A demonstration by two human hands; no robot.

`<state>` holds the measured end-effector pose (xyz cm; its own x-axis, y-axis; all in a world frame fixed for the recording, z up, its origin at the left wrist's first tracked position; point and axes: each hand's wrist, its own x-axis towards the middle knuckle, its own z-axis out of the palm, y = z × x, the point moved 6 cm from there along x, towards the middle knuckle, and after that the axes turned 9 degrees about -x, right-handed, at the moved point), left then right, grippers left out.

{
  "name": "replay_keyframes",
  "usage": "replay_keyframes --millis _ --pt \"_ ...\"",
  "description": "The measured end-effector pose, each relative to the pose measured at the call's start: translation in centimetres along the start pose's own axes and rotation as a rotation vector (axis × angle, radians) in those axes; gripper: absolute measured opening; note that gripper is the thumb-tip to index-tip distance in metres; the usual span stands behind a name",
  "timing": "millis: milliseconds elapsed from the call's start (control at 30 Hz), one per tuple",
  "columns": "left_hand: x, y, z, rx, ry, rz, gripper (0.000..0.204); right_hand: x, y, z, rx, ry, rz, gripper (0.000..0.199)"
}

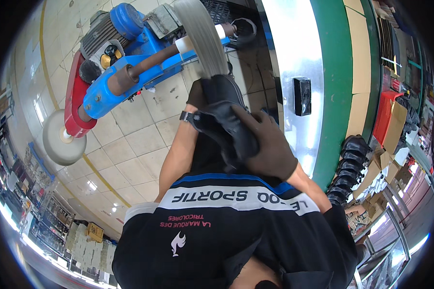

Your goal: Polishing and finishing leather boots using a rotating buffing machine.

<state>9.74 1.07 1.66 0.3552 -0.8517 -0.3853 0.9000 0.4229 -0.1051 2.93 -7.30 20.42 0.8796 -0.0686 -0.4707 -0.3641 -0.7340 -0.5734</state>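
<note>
A black leather boot [226,115] is held between my two hands, its toe end up against the rim of a large grey buffing wheel [202,38]. My left hand [196,94], in a dark glove with a watch at the wrist, grips the boot's left side near the toe; most of its fingers are hidden behind the boot. On the right, my gloved right hand [271,147] is closed over the boot's upper, fingers reaching across it. The boot's open top points back towards my body.
The wheel sits on the shaft of a blue machine [99,96] with a red guard [74,96]. A second pale wheel [65,139] is at its left end. To the right, a black block [302,96] lies on a metal surface [294,43]; several black shoes [349,164] are lined up beyond.
</note>
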Motion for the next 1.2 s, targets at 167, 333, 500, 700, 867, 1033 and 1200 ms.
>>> replay_keyframes --millis 167,333,500,700,867,1033,1200 --pt "4.9 -1.2 -4.6 -0.460 0.016 0.118 0.042 6.4 0.3 0.4 -0.290 -0.122 0.017 0.066" --pt "4.7 -1.3 -5.5 -0.410 -0.074 0.086 0.043 11.0 2.9 4.1 -0.484 -0.103 -0.122 0.060" --pt "2.9 -0.6 -6.9 -0.352 -0.130 0.061 0.045 7.8 -0.1 3.1 -0.455 -0.073 -0.072 0.056" --pt "1.8 0.8 -10.5 0.348 0.130 0.266 0.058 0.9 5.0 2.3 0.354 -0.005 0.151 0.061" --pt "3.2 1.5 -5.6 -0.199 0.401 0.171 0.043 0.7 9.3 5.3 0.174 0.408 -0.188 0.041" --pt "2.4 6.1 -13.2 -0.211 0.448 0.311 0.024 7.3 9.0 12.0 1.881 -0.306 0.393 0.052" --pt "-4.0 10.1 -5.6 0.366 0.680 0.970 0.032 7.4 7.9 12.5 2.082 -0.411 0.624 0.055"
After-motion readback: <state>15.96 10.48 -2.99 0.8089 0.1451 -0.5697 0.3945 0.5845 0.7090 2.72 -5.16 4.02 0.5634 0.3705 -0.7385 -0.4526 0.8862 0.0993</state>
